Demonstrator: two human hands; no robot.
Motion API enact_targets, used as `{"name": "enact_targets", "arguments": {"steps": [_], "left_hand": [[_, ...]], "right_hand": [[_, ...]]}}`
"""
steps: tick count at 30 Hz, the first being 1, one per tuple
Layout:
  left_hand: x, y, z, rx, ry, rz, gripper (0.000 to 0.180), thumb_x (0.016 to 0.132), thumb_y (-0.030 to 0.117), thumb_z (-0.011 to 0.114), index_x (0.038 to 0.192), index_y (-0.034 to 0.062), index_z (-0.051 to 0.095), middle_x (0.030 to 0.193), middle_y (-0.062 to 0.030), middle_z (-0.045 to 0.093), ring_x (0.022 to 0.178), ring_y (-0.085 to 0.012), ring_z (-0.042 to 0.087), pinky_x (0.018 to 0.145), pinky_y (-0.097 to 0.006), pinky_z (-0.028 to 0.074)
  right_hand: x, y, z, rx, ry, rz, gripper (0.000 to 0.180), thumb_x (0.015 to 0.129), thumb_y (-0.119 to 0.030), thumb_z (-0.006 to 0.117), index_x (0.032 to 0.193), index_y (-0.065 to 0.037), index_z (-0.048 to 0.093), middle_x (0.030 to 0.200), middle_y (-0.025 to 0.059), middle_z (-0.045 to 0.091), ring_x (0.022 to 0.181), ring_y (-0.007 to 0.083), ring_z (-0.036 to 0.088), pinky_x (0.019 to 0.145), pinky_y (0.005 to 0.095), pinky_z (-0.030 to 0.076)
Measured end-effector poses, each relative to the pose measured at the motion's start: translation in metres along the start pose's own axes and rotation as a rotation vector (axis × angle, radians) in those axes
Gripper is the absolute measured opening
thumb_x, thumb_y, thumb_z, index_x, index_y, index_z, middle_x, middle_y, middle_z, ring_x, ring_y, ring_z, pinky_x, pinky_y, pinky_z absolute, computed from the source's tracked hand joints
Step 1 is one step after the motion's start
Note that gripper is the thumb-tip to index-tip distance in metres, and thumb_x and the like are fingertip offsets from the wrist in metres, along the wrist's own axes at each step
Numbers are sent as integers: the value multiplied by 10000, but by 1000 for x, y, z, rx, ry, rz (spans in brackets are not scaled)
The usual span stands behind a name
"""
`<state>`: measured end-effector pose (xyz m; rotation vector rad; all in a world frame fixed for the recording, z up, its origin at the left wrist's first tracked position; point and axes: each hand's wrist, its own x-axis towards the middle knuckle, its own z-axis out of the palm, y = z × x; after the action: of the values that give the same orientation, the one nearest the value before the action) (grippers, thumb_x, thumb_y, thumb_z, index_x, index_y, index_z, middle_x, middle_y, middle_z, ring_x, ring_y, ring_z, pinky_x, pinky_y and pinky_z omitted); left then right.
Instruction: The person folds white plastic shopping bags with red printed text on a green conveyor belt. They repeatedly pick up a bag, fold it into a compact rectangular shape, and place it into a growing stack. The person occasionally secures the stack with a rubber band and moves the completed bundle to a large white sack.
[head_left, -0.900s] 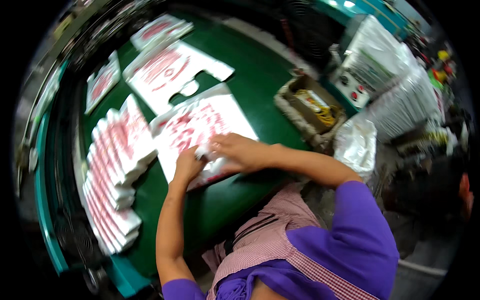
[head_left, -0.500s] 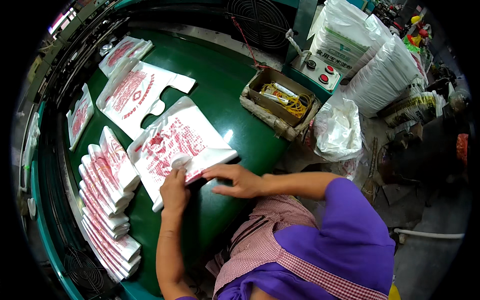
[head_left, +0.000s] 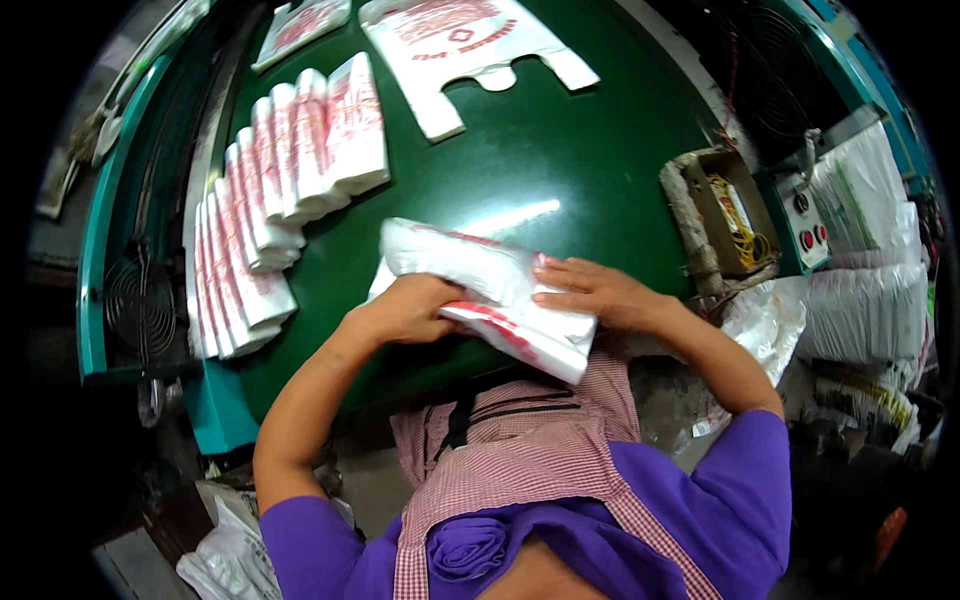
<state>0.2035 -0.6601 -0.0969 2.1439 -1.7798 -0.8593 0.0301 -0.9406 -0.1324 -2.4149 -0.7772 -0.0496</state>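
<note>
A folded stack of white plastic carrier bags with red print lies at the near edge of the green table, its lower right corner jutting toward my apron. My left hand is closed around the stack's near left side, with the thumb hidden. On its right part rests my right hand, the fingers stretched out flat across the white plastic. Left of my hands, a fanned row of folded bag bundles overlaps on the table. Farther off, a flat stack of bags with cut handles lies spread out.
Another bag stack lies at the far left. At the table's right edge hangs a box with yellow bands, beside a control panel with red buttons. White sacks stand beyond it. A fan grille is at left.
The view has turned, shifting the scene. The stack, spread flat earlier, is now folded over and nearer the table edge. My right hand has moved from its near edge onto its top.
</note>
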Motion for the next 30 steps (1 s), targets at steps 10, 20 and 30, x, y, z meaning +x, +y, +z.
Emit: {"name": "enact_targets", "arguments": {"steps": [10,20,30], "left_hand": [[47,12,-46,177,-52,-75,252,713,154,657,949,67,676,1206,-138,570,1143,-321,516,999,-555,328],[-21,32,-3,-61,212,18,250,793,187,591,989,34,602,862,-186,658,789,-367,624,686,-447,496],[41,18,-2,84,395,-104,548,732,335,743,1180,71,572,1047,-139,580,984,-314,549,847,-397,458]], "right_hand": [[23,16,-58,-133,-388,165,442,806,-78,522,1246,-89,558,1451,105,390,1396,342,240,1131,487,188],[21,-43,-26,-112,-118,332,449,766,-399,687,986,-15,616,1074,256,585,1031,424,546,863,480,442],[33,23,-56,202,88,597,328,791,-296,677,1026,-69,649,934,165,658,907,332,618,792,432,482]]}}
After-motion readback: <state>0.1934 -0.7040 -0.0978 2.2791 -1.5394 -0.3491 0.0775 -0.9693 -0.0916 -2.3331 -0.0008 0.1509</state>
